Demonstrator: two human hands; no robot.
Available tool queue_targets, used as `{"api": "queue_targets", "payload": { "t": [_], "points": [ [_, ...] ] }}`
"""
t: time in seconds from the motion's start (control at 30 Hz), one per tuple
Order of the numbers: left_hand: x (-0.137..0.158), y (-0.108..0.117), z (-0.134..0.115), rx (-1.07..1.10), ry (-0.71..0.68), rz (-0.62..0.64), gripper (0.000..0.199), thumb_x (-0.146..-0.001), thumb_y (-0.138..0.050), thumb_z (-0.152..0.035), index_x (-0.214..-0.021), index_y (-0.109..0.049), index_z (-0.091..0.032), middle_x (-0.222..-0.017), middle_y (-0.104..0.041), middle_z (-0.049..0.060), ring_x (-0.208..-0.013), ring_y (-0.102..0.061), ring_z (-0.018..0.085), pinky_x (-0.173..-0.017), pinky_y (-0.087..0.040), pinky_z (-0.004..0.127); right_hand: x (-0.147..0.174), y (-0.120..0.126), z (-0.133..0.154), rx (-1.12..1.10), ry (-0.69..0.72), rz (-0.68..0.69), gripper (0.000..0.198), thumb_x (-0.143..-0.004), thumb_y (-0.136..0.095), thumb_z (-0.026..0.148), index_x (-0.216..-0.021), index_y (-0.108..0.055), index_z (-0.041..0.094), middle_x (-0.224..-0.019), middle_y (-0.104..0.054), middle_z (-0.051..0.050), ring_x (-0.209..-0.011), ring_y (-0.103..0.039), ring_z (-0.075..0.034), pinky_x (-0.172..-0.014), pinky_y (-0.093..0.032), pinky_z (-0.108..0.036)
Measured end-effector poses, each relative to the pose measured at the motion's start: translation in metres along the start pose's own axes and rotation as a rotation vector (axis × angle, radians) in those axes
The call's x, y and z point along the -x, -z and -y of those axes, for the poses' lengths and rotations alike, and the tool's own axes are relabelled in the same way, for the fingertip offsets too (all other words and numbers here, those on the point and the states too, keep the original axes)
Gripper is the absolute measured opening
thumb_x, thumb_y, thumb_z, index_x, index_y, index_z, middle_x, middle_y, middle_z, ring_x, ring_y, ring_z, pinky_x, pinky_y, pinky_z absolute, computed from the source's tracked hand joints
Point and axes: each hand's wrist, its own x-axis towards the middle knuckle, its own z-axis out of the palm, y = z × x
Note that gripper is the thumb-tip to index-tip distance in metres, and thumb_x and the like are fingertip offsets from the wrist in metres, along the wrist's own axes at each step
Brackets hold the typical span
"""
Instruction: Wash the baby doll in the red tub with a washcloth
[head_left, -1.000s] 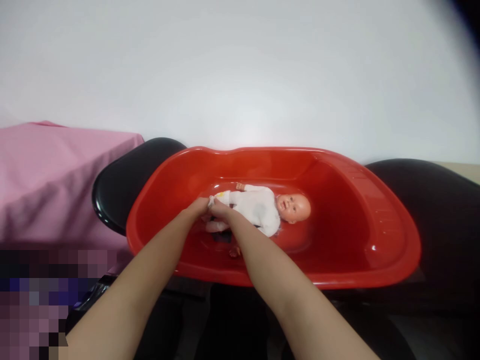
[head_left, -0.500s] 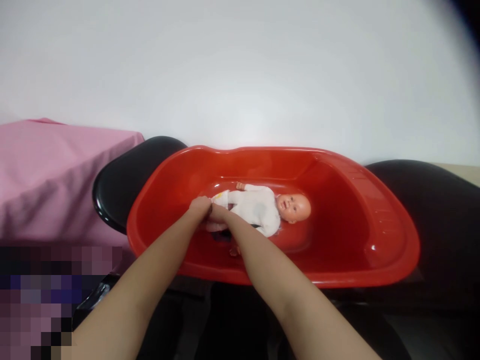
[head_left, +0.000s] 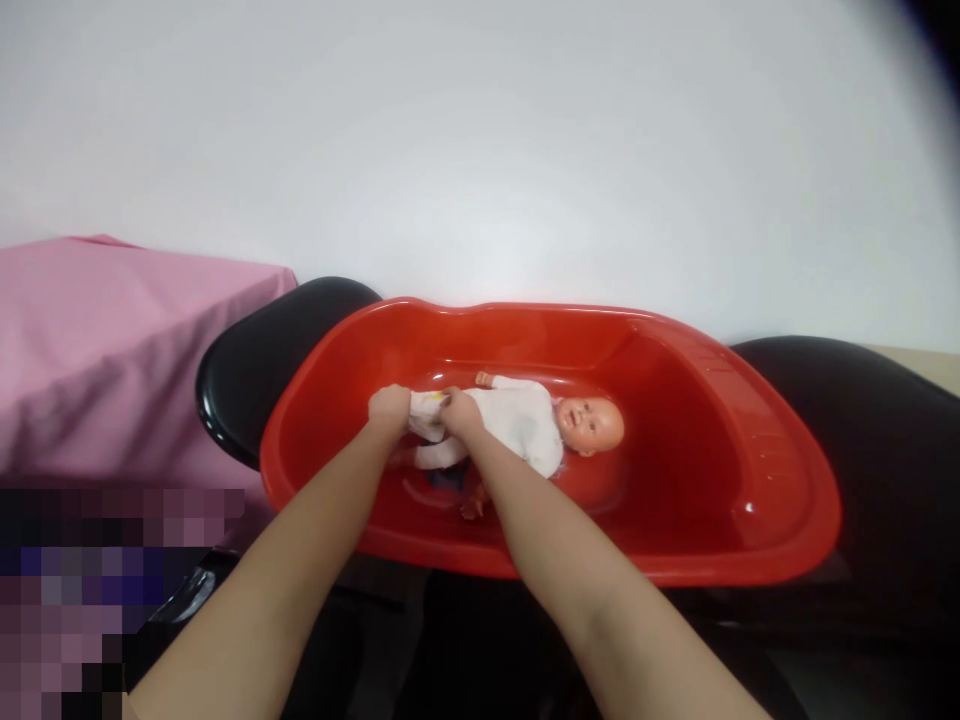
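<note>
Red baby bathtub [head_left: 694, 465], a baby doll [head_left: 525, 420] lying on its back inside, head toward the right end. My left hand [head_left: 390, 408] and right hand [head_left: 461, 415], fingers curled closed, grip the doll's white, yellow-marked legwear [head_left: 427, 409] between them.

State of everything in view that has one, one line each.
Left hand: curled against the doll's lower clothing; grip hidden
Right hand: curled at the same clothing; grip hidden
Doll: on its back, dressed in white
Red tub: upright, uncovered; water level unclear
Pink cloth: draped, creased
Left black seat: partly hidden by the tub
</note>
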Motion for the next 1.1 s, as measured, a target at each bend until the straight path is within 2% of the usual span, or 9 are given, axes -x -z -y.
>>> {"api": "queue_targets", "payload": {
  "t": [0.13, 0.27, 0.37, 0.43, 0.63, 0.8, 0.9, 1.0, 1.1],
  "points": [
    [0.003, 0.01, 0.005, -0.134, -0.017, 0.008, 0.023, -0.056, -0.076, -0.011, -0.078, -0.07, -0.011, -0.086, -0.07, 0.02, -0.093, -0.067, 0.037, -0.077, -0.054, 0.041, -0.006, 0.034, 0.005, 0.527, 0.179, -0.196, 0.037, -0.081, -0.042, 0.012, -0.112, -0.062, 0.018, -0.115, -0.063, -0.01, -0.108, -0.057, -0.023, -0.095, -0.042, -0.034],
    [-0.004, 0.014, 0.01, -0.183, 0.003, 0.011, 0.027, -0.061, -0.075, -0.016, -0.088, -0.071, -0.011, -0.092, -0.07, 0.019, -0.091, -0.068, 0.033, -0.074, -0.054, 0.036, -0.008, 0.08, -0.004, 0.837, 0.29, -0.151, 0.036, -0.086, -0.04, 0.017, -0.112, -0.064, 0.019, -0.117, -0.061, -0.01, -0.108, -0.056, -0.022, -0.093, -0.042, -0.033],
    [-0.013, 0.015, 0.014, -0.132, 0.063, -0.042, 0.021, -0.079, -0.057, -0.015, -0.095, -0.071, -0.01, -0.098, -0.069, 0.02, -0.093, -0.067, 0.032, -0.073, -0.054, 0.035, -0.01, 0.108, -0.016, 1.014, 0.284, -0.084, 0.037, -0.093, -0.035, 0.032, -0.111, -0.066, 0.023, -0.122, -0.06, -0.009, -0.112, -0.054, -0.023, -0.096, -0.041, -0.036],
    [-0.017, 0.015, 0.018, -0.089, 0.096, -0.085, 0.026, -0.084, -0.048, -0.013, -0.097, -0.07, -0.01, -0.099, -0.069, 0.02, -0.094, -0.067, 0.032, -0.072, -0.053, 0.036, -0.013, 0.117, -0.021, 1.062, 0.267, -0.029, 0.043, -0.095, -0.031, 0.041, -0.115, -0.066, 0.024, -0.131, -0.056, -0.008, -0.119, -0.052, -0.025, -0.101, -0.039, -0.039],
    [-0.02, 0.022, 0.025, -0.036, 0.154, -0.177, 0.02, -0.082, -0.053, -0.013, -0.092, -0.07, -0.009, -0.093, -0.068, 0.021, -0.089, -0.067, 0.033, -0.069, -0.052, 0.036, -0.032, 0.112, -0.02, 1.12, 0.075, 0.117, 0.061, -0.094, -0.022, 0.061, -0.138, -0.05, 0.03, -0.155, -0.029, -0.01, -0.141, -0.027, -0.032, -0.111, -0.021, -0.055],
    [-0.015, 0.033, 0.018, 0.11, 0.142, -0.32, 0.022, -0.083, -0.049, -0.017, -0.09, -0.069, -0.012, -0.089, -0.068, 0.019, -0.086, -0.066, 0.033, -0.067, -0.049, 0.037, -0.047, 0.107, -0.017, 1.133, -0.038, 0.148, 0.061, -0.093, -0.02, 0.063, -0.142, -0.043, 0.035, -0.158, -0.02, -0.011, -0.145, -0.018, -0.034, -0.112, -0.014, -0.059],
    [-0.009, 0.039, 0.008, 0.241, 0.103, -0.42, 0.024, -0.086, -0.045, -0.024, -0.091, -0.066, -0.014, -0.084, -0.068, 0.016, -0.079, -0.066, 0.031, -0.066, -0.047, 0.037, -0.051, 0.106, -0.015, 1.156, -0.076, 0.17, 0.065, -0.092, -0.02, 0.065, -0.144, -0.041, 0.032, -0.157, -0.022, -0.012, -0.144, -0.02, -0.036, -0.112, -0.014, -0.058],
    [-0.007, 0.04, -0.001, 0.398, 0.036, -0.494, 0.023, -0.086, -0.045, -0.026, -0.092, -0.065, -0.016, -0.083, -0.067, 0.014, -0.079, -0.064, 0.029, -0.07, -0.046, 0.037, -0.049, 0.107, -0.013, 1.18, -0.048, 0.162, 0.072, -0.091, -0.017, 0.068, -0.141, -0.046, 0.026, -0.151, -0.033, -0.015, -0.138, -0.03, -0.037, -0.112, -0.018, -0.053],
    [-0.012, 0.036, -0.007, 0.751, -0.021, -0.494, 0.022, -0.084, -0.046, -0.026, -0.088, -0.065, -0.017, -0.085, -0.068, 0.009, -0.083, -0.063, 0.025, -0.075, -0.047, 0.035, -0.043, 0.111, -0.012, 1.184, 0.055, 0.147, 0.07, -0.091, -0.017, 0.068, -0.136, -0.053, 0.028, -0.142, -0.042, -0.014, -0.132, -0.037, -0.034, -0.11, -0.022, -0.052]
  ]
}}
